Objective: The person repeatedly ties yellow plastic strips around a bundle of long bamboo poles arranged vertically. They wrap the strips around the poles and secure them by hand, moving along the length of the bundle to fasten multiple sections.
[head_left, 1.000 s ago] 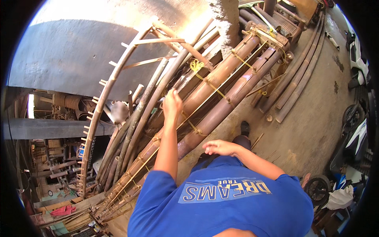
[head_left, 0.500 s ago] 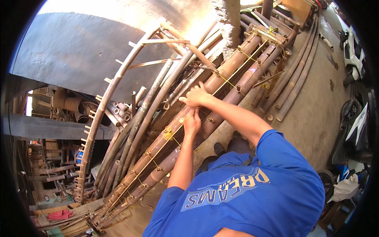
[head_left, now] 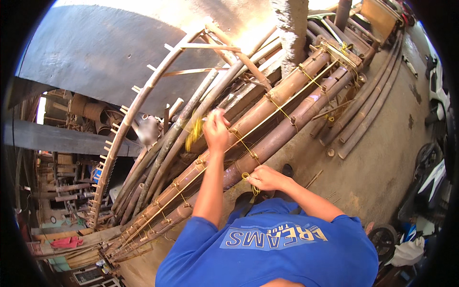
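Mid-frame, the left hand [head_left: 216, 130] is closed on yellow cord [head_left: 195, 133] above the bamboo poles [head_left: 267, 107]; the right hand [head_left: 266, 178], lower centre, pinches a cord loop [head_left: 246, 177].

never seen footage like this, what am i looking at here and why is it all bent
This is one picture from a wide fisheye camera worn on a person's head, looking down at their own arms. That lens is why straight poles curve near the rim. There is no machine: a person in a blue shirt works with two bare hands.

In front of them lies a long bundle of thick brown bamboo poles, laid side by side on a concrete floor and crossed by yellow cord tied at intervals. A curved bamboo ladder-like frame with short pegs arcs beside it.

The left hand is raised over the poles, gripping a bunch of yellow cord. The right hand sits lower, pinching a small loop of cord at the nearest pole.
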Demonstrator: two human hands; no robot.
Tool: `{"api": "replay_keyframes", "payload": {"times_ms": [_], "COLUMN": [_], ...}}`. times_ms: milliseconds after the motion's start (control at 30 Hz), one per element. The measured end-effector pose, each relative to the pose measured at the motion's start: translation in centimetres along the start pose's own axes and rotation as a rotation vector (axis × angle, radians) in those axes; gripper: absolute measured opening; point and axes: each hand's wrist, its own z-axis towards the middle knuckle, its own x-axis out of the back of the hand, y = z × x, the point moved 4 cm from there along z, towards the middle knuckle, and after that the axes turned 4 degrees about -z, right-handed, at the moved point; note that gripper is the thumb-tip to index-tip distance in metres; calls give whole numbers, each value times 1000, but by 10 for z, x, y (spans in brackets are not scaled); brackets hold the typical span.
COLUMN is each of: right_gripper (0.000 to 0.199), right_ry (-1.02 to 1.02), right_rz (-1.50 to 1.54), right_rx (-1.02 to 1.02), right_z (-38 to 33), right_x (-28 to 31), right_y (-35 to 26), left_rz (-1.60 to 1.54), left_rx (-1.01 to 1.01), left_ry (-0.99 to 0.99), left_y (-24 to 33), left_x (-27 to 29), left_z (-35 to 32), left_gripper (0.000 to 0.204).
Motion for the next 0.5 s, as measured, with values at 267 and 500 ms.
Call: {"api": "replay_keyframes", "payload": {"times_ms": [267, 500], "right_gripper": [42, 32], "right_ry": [-164, 244], "right_rz": [-193, 1819], "right_rx": [54, -707], "right_z": [0, 8], "right_x": [-56, -151], "right_y": [-78, -58], "left_rz": [505, 690], "left_rx": [149, 276], "left_ry": [-150, -257], "left_y": [-124, -63], "left_x": [24, 163], "left_z": [22, -73], "left_gripper": [36, 34]}}
